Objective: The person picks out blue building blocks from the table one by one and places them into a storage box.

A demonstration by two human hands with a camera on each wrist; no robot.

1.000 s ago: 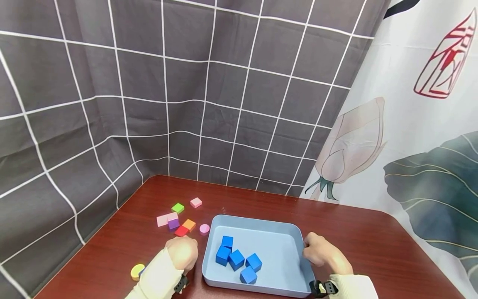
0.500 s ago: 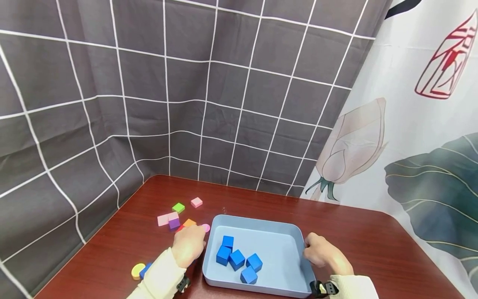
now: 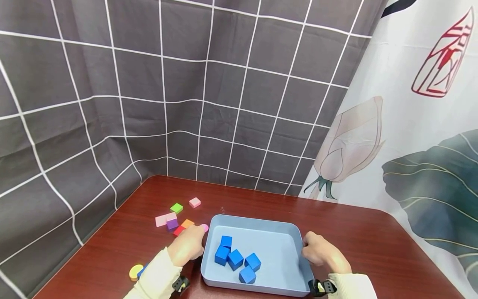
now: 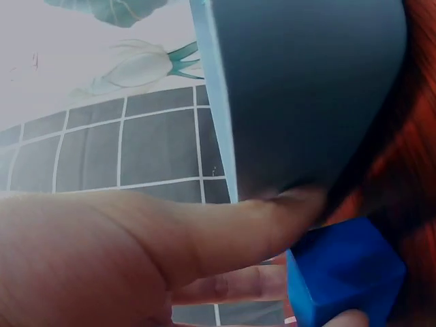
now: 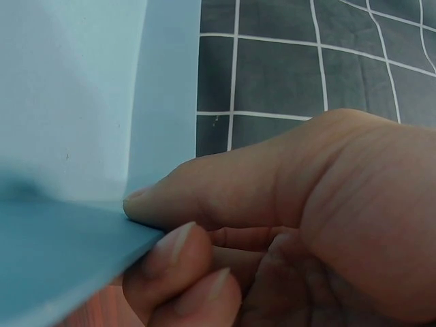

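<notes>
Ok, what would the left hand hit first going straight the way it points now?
Probably the pink disc just ahead of the left hand, though the tray wall is very close and depth is unclear.

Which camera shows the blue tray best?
The head view: nearly the whole blue tray fits in. The left wrist view shows only part of its outside; the right wrist view, just a part the right hand pinches.
</notes>
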